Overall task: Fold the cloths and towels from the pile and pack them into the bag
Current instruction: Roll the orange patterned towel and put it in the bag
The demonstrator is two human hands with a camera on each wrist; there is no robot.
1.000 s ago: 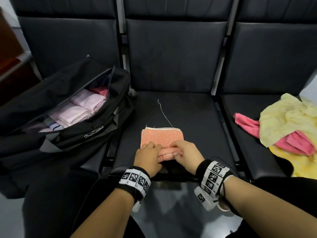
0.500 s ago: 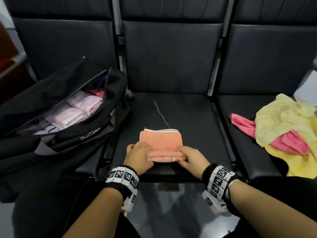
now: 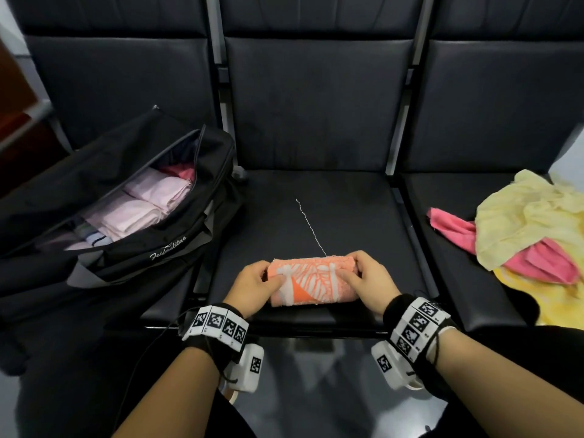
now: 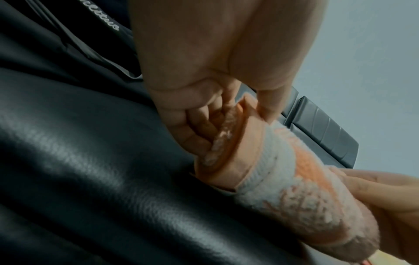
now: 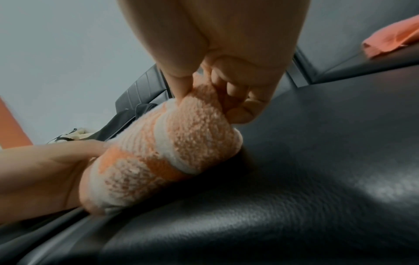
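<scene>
Both hands clamp one rolled orange-and-white terry towel (image 3: 305,284), left hand (image 3: 254,287) and right hand (image 3: 366,282) at its ends; its long axis runs left-right near the middle black seat's (image 3: 347,216) front edge. Open black duffel bag (image 3: 132,235) lies left; a yellow-and-pink cloth pile (image 3: 531,235) right.

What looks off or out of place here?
A loose white thread trails from the orange towel's far edge across the middle seat, so the hem looks frayed. Otherwise nothing stands out; both hands grip the rolled towel.

Waiting area: row of linked black padded seats (image 3: 316,216), metal dividers between.
</scene>
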